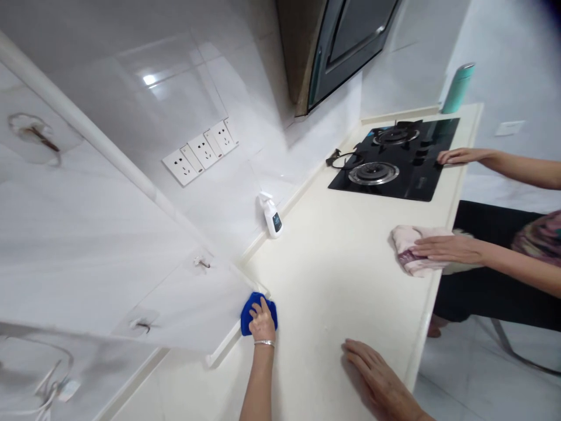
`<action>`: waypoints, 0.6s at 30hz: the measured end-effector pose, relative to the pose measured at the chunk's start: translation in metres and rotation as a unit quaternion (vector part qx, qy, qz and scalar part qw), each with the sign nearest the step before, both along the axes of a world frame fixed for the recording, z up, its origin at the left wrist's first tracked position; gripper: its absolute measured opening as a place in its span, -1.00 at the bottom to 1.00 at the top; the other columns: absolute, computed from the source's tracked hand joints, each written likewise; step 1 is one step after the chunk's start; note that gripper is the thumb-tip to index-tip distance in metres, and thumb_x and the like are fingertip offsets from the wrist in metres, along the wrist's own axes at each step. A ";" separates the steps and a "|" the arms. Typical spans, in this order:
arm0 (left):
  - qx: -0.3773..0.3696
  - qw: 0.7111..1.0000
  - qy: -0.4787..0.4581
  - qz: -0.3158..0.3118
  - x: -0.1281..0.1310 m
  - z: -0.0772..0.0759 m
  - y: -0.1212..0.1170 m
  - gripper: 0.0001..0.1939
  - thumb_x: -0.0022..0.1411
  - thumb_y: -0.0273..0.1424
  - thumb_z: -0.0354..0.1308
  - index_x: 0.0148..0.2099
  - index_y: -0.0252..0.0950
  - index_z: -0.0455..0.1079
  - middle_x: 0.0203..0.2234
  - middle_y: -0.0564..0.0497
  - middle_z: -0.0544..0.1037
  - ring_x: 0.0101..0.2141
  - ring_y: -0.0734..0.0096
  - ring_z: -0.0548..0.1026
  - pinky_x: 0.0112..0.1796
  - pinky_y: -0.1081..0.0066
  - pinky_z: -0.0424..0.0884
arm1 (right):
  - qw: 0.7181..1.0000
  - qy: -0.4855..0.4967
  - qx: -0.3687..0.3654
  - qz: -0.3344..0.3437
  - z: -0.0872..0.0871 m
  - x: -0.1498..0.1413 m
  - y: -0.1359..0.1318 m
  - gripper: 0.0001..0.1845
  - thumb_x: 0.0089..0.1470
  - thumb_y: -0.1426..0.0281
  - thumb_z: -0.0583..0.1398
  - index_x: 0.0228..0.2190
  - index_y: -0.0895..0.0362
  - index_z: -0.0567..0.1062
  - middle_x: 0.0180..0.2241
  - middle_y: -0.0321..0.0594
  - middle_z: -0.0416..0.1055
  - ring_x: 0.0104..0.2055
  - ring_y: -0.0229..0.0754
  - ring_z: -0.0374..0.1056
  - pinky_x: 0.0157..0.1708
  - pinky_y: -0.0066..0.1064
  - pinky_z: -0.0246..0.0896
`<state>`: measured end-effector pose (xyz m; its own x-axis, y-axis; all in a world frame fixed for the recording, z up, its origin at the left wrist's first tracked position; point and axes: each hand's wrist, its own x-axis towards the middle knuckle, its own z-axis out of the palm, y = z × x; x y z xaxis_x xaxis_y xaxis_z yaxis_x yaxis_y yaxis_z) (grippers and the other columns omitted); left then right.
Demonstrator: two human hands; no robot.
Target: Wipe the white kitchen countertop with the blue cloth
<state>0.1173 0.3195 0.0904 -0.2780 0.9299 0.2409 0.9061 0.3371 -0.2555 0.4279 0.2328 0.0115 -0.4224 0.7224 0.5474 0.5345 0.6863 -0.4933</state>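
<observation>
Head view: cream countertop (333, 275), black hob (394, 164), white tiled wall (131, 193).

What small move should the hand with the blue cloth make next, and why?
Probably slide the blue cloth along the foot of the wall tiles toward the spray bottle. The left hand presses it into the corner where counter meets wall, and that seam runs on from there.

Open counter (333, 280) mid-span, spray bottle (272, 216) by wall, co-worker's hand on pink cloth (409, 251) near edge
</observation>
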 end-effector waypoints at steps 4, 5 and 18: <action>0.005 0.999 -0.007 -0.036 0.013 -0.002 0.022 -0.42 0.23 -0.60 -0.13 0.25 -0.16 0.28 0.05 -0.28 0.52 -0.02 0.09 0.52 -0.37 0.31 0.60 | 0.999 0.015 0.036 0.000 0.006 0.000 0.003 -0.54 0.18 0.58 0.00 0.07 0.11 0.39 0.12 -0.05 0.38 0.21 -0.07 0.25 0.15 -0.17 0.30; 0.005 0.999 -0.010 -0.043 0.014 -0.003 0.026 -0.42 0.23 -0.60 -0.12 0.25 -0.16 0.27 0.04 -0.28 0.53 -0.03 0.09 0.53 -0.37 0.31 0.61 | 0.999 0.013 0.043 0.000 0.007 0.000 0.004 -0.54 0.18 0.57 0.01 0.08 0.11 0.39 0.12 -0.05 0.38 0.21 -0.07 0.25 0.14 -0.17 0.31; -0.072 0.979 -0.158 -0.111 -0.002 -0.002 -0.025 -0.31 0.20 -0.72 -0.17 0.21 0.02 0.30 0.26 0.10 0.33 0.23 0.46 0.30 0.08 0.46 0.44 | 0.999 -0.021 0.042 -0.005 -0.002 0.001 0.003 -0.52 0.12 0.61 -0.01 0.02 0.09 0.40 0.11 -0.11 0.38 0.19 -0.08 0.26 0.13 -0.19 0.33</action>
